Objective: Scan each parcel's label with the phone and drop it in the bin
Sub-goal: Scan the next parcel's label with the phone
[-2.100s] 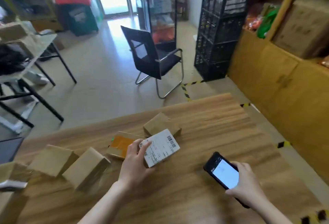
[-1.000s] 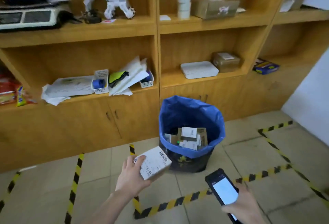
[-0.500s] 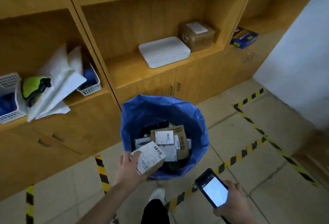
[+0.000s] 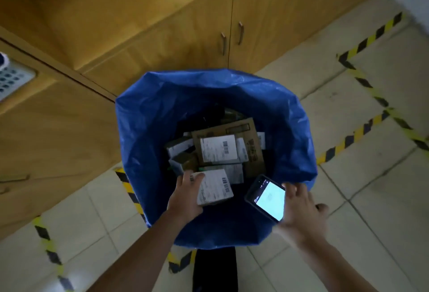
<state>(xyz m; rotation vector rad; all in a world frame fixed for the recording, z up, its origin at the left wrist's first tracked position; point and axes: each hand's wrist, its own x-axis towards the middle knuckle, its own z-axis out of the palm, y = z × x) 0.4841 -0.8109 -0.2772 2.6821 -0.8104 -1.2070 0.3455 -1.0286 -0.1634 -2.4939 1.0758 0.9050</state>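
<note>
Wooden cabinet [image 4: 139,24] fills the top and left, doors closed, two handles side by side. Tiled floor [image 4: 371,198] lies below it, with black-yellow tape [image 4: 357,133] striped across on the right and running under the bin. Bin [image 4: 148,129] with a blue liner sits on the floor just in front of the cabinet, its mouth open straight below me. Inside is a pile [image 4: 232,143] of labelled boxes, the top one label-up with its barcode showing. My leg [image 4: 214,268] in dark trousers is at the bin's near edge.

Parcel [image 4: 216,187] is in my left hand [image 4: 185,198], above the bin's mouth by the near-left rim, label and barcode up. Can't tell if it touches the pile. Left fingers are curled over its left edge, clamped on it.

Phone [image 4: 269,197] is in my right hand [image 4: 301,212], over the near-right rim, screen lit, just beside the parcel and not touching it. Right hand is blurred; its fingers wrap the phone's right edge.
</note>
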